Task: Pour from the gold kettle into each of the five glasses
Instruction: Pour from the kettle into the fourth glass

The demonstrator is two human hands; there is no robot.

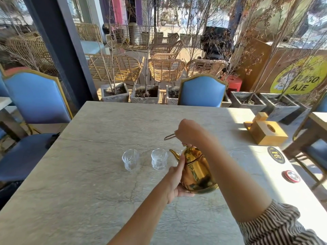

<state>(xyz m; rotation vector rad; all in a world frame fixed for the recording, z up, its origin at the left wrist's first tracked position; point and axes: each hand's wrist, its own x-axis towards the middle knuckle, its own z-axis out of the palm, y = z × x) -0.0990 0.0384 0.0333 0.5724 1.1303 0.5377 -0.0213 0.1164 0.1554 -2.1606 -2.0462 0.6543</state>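
The gold kettle [197,171] hangs above the table, tilted, its spout [174,153] pointing left toward a clear glass [159,159]. My right hand [188,132] grips the kettle's handle from above. My left hand [175,181] cups the kettle's lower left side and base. A second clear glass [130,160] stands to the left of the first. Both glasses are upright on the marble table [88,183]. Any further glasses are hidden behind the kettle and my right arm.
A yellow wooden box [267,132] sits at the table's right side, with a dark round number badge [276,155] and a red round disc [291,176] nearer me. Blue chairs [201,91] stand at the far edge and on the left [35,98].
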